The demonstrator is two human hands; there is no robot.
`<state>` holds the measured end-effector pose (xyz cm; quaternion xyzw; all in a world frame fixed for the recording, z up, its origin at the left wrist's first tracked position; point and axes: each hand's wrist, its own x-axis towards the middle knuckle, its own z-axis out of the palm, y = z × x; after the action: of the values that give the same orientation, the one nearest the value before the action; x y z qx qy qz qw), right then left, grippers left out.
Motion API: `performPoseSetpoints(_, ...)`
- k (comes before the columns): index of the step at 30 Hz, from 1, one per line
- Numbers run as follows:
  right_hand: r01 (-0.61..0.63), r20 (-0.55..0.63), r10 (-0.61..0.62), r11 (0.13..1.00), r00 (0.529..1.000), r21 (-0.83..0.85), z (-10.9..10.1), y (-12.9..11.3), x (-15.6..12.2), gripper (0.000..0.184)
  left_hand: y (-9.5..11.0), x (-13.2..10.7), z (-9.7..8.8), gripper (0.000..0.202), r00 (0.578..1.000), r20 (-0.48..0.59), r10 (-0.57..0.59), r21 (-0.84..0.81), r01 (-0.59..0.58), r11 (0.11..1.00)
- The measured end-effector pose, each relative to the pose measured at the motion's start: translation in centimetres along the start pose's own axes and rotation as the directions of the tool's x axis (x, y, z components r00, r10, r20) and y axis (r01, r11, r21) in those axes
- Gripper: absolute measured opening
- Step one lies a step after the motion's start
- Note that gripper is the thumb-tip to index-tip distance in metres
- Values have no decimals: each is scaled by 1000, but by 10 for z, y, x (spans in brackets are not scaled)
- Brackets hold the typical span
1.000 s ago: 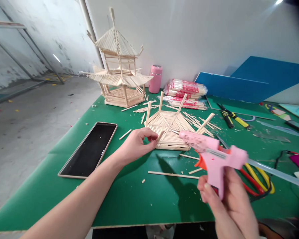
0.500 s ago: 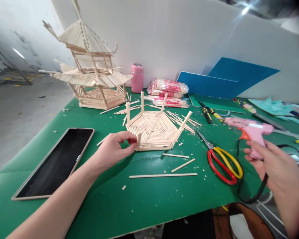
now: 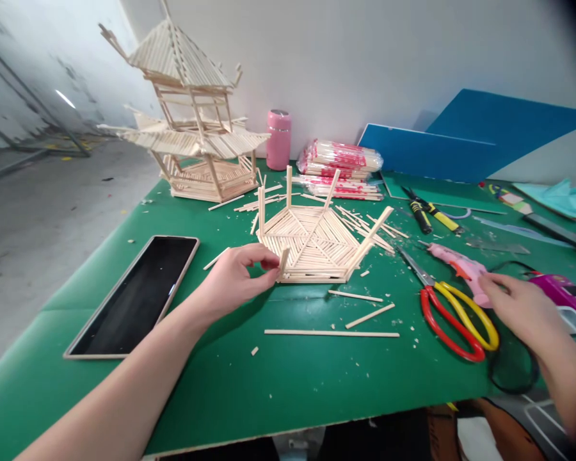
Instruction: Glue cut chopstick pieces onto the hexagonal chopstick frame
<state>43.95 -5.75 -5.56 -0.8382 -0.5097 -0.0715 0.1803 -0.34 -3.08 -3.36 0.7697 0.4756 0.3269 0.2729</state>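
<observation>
The left hand pinches a short stick at the near left corner of the stick base, which sits on the green surface. The right hand touches the pink glue gun near the scissors (I can't tell how tight its grip is).

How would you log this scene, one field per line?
Left hand: pinching an upright stick post at near-left corner of hexagonal stick base
Right hand: at handle of pink hot-glue gun
Nearby tool: scissors, one handle loop red, one yellow
Behind: two-tiered stick pagoda, pink flask, plastic-wrapped stick bundles
Left side: smartphone, screen dark
</observation>
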Motion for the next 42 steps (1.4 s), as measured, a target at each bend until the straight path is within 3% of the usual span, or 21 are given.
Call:
performPoseSetpoints(3, 125, -113, -123, 992, 986, 11, -17, -34, -18, 48, 1, 0, -1, 14, 1000, -3, 15, 2, -15, 1000)
performPoseSetpoints(5, 226, -87, -210, 935, 974, 273, -26, -70, -37, 40, 2, -1, -1, 14, 1000, 1, 18, 7, -18, 1000)
performPoseSetpoints(7, 370, 76, -456, 798, 887, 475, -28, -108, -55, 32, 2, 0, -2, 14, 1000, 16, 16, 17, -16, 1000)
performPoseSetpoints(8, 416, 95, -547, 728, 832, 545, -27, -125, -62, 31, 2, 0, -2, 14, 999, 28, 16, 21, -16, 1000)
performPoseSetpoints(10, 449, 148, -652, 651, 743, 612, -20, -152, -71, 27, 2, 0, -2, 14, 998, 52, 18, 27, -19, 999)
performPoseSetpoints(12, 460, 145, -685, 615, 713, 641, -12, -167, -72, 20, 1, 0, -2, 15, 998, 65, 24, 24, -26, 999)
performPoseSetpoints(16, 457, 159, -720, 578, 676, 676, -2, -175, -66, 8, 2, 0, 0, 15, 996, 83, 27, 7, -28, 1000)
performPoseSetpoints(25, 501, 130, -796, 490, 592, 714, 1, -176, -55, 13, 3, 0, -1, 18, 994, 101, 30, 26, -33, 999)
performPoseSetpoints(42, 508, 123, -807, 473, 577, 720, 8, -174, -51, 14, 1, 1, -2, 18, 994, 105, 15, 2, -16, 1000)
